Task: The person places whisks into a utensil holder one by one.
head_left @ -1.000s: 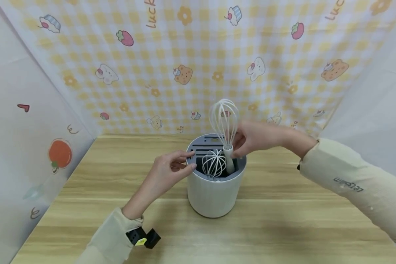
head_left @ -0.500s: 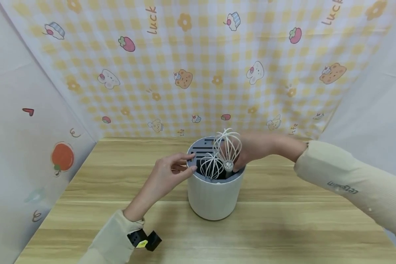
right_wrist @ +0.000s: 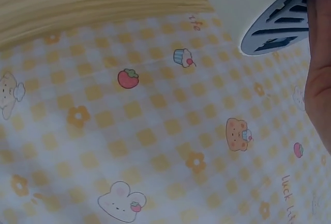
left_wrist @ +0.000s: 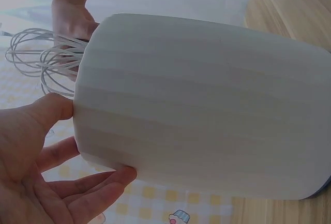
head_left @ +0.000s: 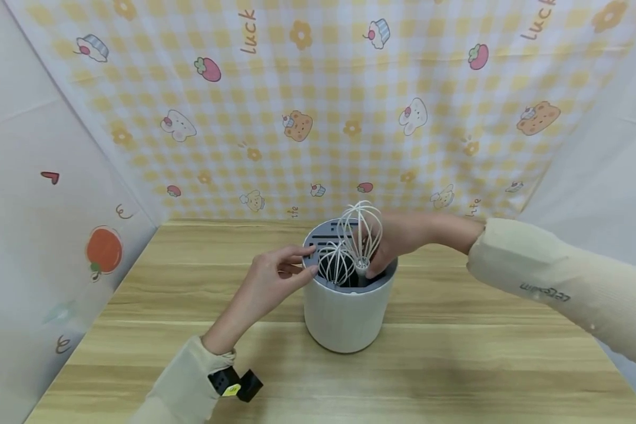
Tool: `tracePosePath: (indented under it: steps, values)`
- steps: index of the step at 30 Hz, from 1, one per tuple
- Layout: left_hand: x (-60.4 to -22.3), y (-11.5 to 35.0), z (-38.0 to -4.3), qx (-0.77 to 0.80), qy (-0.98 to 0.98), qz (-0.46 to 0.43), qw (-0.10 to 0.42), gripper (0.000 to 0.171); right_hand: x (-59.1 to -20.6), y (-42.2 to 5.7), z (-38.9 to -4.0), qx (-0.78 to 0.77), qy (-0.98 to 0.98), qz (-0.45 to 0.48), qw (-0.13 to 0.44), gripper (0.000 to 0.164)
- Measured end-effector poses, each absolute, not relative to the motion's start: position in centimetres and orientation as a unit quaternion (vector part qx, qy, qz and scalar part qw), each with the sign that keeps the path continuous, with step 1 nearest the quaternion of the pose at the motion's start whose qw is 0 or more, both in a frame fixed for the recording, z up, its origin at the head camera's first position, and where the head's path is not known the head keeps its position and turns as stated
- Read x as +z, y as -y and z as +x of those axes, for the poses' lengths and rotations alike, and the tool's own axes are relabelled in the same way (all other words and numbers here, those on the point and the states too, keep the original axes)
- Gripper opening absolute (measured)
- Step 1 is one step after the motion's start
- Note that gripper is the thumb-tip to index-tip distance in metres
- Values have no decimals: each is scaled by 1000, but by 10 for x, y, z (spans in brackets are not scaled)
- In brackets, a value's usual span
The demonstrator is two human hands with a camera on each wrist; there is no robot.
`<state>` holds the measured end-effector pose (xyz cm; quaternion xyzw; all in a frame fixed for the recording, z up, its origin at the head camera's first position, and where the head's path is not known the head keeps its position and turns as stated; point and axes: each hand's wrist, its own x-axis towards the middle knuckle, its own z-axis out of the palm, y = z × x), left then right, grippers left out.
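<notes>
In the head view, a round white utensil holder [head_left: 344, 321] with a grey slotted top [head_left: 324, 231] stands upright on the table. One white whisk [head_left: 336, 265] sits in its front opening, wires up. Beside it a taller whisk [head_left: 361, 229] is sunk in the same opening, and my right hand [head_left: 389, 238] grips it by the handle just under the wires. Much of that handle is hidden inside the holder. My left hand [head_left: 275, 274] touches the holder's left rim with thumb and fingertips. In the left wrist view, the left fingers [left_wrist: 98, 195] lie against the holder's side.
A wood-grain table [head_left: 445, 359] carries the holder. Behind it hangs a yellow checked cloth [head_left: 350, 153]; white sheets [head_left: 47, 247] stand at both sides. A small black device [head_left: 235, 383] is strapped at the left wrist.
My right hand has lowered the taller whisk into the holder's opening, and then the whisk has shifted slightly left, against the shorter one. The left hand has stayed at the rim.
</notes>
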<state>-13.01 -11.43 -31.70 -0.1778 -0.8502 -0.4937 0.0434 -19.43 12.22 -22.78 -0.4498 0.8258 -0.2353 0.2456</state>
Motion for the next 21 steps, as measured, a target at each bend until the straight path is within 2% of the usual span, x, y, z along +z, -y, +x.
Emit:
tracePosePath:
  steps: [16,21]
  values:
    - [-309,115,-133,-476,860,-180,38,35,-221,-147,-193,-282,-815,-409,298,29]
    - [-299,122,-139,-467,867,-169,33,33,-220,-151,-191,-304,-817,-390,297,24]
